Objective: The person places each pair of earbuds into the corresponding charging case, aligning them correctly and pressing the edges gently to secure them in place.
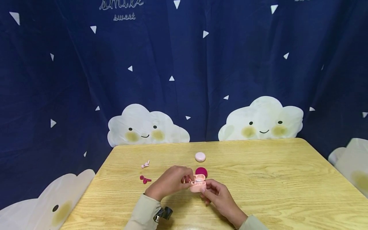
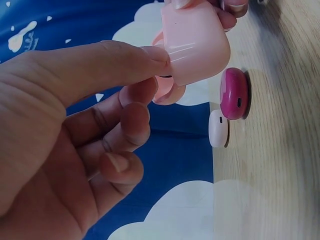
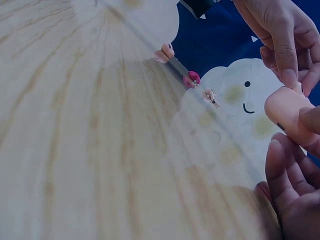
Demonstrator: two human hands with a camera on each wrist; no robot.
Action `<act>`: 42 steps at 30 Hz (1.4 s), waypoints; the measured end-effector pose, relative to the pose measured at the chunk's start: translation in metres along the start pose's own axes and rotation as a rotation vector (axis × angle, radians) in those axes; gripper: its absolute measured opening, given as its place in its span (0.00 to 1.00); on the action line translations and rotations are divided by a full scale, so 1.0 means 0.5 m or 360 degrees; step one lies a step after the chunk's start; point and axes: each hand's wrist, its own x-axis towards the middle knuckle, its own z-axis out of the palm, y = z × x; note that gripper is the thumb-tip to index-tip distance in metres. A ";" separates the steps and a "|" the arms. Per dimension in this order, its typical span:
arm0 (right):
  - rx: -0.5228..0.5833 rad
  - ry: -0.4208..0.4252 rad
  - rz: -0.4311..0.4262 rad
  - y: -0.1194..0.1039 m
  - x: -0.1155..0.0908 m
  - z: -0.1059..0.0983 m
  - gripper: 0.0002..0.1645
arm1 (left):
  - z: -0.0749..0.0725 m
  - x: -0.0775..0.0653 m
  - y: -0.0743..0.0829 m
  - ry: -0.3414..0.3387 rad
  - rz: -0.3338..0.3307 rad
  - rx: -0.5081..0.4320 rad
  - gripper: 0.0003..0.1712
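Observation:
My right hand [image 1: 219, 196] grips a peach earbud case [image 2: 197, 47], held above the table with its lid open. With thumb and forefinger, my left hand [image 1: 172, 181] pinches a peach earbud [image 1: 193, 183] at the case's opening. Most of that earbud is hidden behind the fingertips; a small dark patch of it shows in the left wrist view. How deep it sits in the case I cannot tell. Just behind the case lies a magenta round case [image 1: 201, 172], closed.
Farther back on the wooden table [image 1: 273, 179] sits a pale pink round case [image 1: 200, 157]. Pale pink earbuds [image 1: 145, 164] and magenta earbuds [image 1: 145, 180] lie at the left. Another peach earbud piece [image 3: 164, 52] appears in the right wrist view. A blue curtain [image 1: 189, 57] hangs behind.

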 end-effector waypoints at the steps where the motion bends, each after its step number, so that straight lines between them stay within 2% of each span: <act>1: -0.0003 -0.0003 -0.0006 0.001 0.000 0.000 0.18 | 0.000 0.000 0.000 -0.0001 0.0002 -0.0003 0.09; 8: -0.0014 -0.0015 -0.0049 0.003 0.001 0.000 0.18 | 0.000 0.000 -0.001 -0.0032 -0.0025 -0.0036 0.07; 29: 0.0001 -0.0005 -0.0035 0.007 0.000 0.000 0.18 | 0.003 -0.001 -0.003 -0.0067 -0.0092 -0.0076 0.05; 42: 0.0072 -0.0004 -0.0007 -0.005 -0.003 0.000 0.22 | -0.004 -0.003 0.000 -0.0055 -0.0072 -0.0027 0.10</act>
